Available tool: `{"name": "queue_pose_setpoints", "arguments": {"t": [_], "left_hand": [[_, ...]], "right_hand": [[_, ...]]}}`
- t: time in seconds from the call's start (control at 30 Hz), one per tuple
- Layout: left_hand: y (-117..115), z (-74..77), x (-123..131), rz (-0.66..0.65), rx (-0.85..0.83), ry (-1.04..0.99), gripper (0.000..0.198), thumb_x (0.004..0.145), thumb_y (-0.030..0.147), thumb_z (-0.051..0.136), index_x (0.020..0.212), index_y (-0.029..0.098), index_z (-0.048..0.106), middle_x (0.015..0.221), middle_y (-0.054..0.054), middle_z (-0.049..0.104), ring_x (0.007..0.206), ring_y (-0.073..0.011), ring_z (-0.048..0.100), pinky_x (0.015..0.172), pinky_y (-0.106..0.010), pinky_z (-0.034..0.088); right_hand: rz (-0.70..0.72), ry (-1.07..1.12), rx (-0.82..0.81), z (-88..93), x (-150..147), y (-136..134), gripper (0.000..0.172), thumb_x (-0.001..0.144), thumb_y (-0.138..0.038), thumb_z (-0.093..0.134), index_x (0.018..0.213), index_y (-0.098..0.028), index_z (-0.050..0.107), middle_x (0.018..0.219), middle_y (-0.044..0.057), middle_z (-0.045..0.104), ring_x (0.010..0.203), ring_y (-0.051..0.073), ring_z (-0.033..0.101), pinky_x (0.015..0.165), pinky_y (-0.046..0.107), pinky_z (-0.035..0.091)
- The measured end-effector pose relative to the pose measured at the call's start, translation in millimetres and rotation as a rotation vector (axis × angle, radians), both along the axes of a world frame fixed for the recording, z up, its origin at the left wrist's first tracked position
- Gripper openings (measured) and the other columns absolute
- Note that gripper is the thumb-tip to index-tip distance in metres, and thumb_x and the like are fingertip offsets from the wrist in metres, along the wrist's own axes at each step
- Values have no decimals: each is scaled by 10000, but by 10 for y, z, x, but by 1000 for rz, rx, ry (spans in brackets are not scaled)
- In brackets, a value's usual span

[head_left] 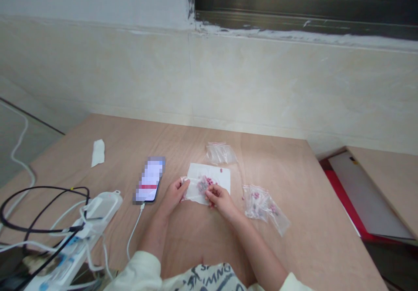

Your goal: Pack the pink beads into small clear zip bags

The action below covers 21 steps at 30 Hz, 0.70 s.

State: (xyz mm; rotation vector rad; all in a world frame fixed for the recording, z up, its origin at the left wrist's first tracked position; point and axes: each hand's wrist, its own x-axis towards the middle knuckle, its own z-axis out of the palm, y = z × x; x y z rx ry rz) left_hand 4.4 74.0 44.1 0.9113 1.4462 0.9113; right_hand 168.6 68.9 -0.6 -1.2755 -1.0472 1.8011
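My left hand (175,192) grips the left edge of a small clear plastic bag (196,186) that holds pink and dark small pieces. My right hand (219,196) pinches at the bag's right side, fingers curled. Both hands work over a white sheet of paper (219,178) on the wooden table (183,234), where several loose pink pieces (221,170) lie. An empty clear bag (220,152) lies beyond the paper. Filled clear bags with pink pieces (263,204) lie to the right of my right hand.
A phone (149,180) on a white cable lies left of my hands. A power strip with black and white cords (81,225) sits at the left front edge. A folded white tissue (98,152) lies far left. A red and grey board (362,195) stands off the table's right.
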Motion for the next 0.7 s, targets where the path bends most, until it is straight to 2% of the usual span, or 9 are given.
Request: {"name": "queue_pose_setpoints", "arguments": {"t": [0.17, 0.3, 0.37, 0.47, 0.57, 0.7], "left_hand": [[9, 25, 36, -11, 11, 8, 292, 635, 419, 550, 662, 129, 539, 444, 69, 478, 382, -57, 395, 370, -157, 294], [-6, -12, 13, -27, 11, -49, 293, 655, 422, 548, 653, 129, 534, 424, 72, 467, 349, -50, 388, 340, -152, 295], [-23, -43, -14, -7, 2, -137, 284, 655, 403, 565, 710, 125, 550, 493, 44, 541, 403, -67, 469, 383, -161, 363], [-50, -102, -69, 66, -18, -281, 303, 653, 362, 593, 839, 125, 559, 649, -8, 634, 563, -114, 584, 523, -199, 456], [-67, -168, -122, 131, -32, -381, 321, 648, 341, 608, 881, 129, 549, 699, -29, 660, 605, -146, 616, 559, -238, 485], [-75, -219, -158, 180, -12, -437, 283, 649, 317, 615, 848, 126, 549, 688, -34, 671, 592, -156, 632, 561, -255, 502]], "right_hand": [[-7, 1, 11, -4, -23, 8, 308, 598, -448, 582, 673, -188, 434, 532, -50, 492, 339, 57, 375, 324, 197, 308], [-14, -54, 48, 90, 18, -15, 271, 639, -406, 541, 769, -192, 437, 565, -43, 498, 366, 73, 395, 351, 207, 321], [-86, -200, 142, 168, 133, -42, 253, 668, -359, 515, 843, -193, 439, 599, -30, 505, 419, 93, 427, 403, 227, 353], [-222, -616, 351, 267, 417, -99, 209, 675, -260, 496, 870, -184, 480, 696, 17, 517, 587, 146, 490, 565, 281, 397], [-195, -969, 448, 296, 693, -157, 121, 651, -180, 488, 757, -175, 546, 780, 73, 524, 744, 202, 499, 671, 316, 380], [-125, -1160, 466, 229, 869, -210, 126, 662, -142, 450, 698, -176, 566, 782, 96, 548, 761, 217, 500, 667, 310, 371]]}}
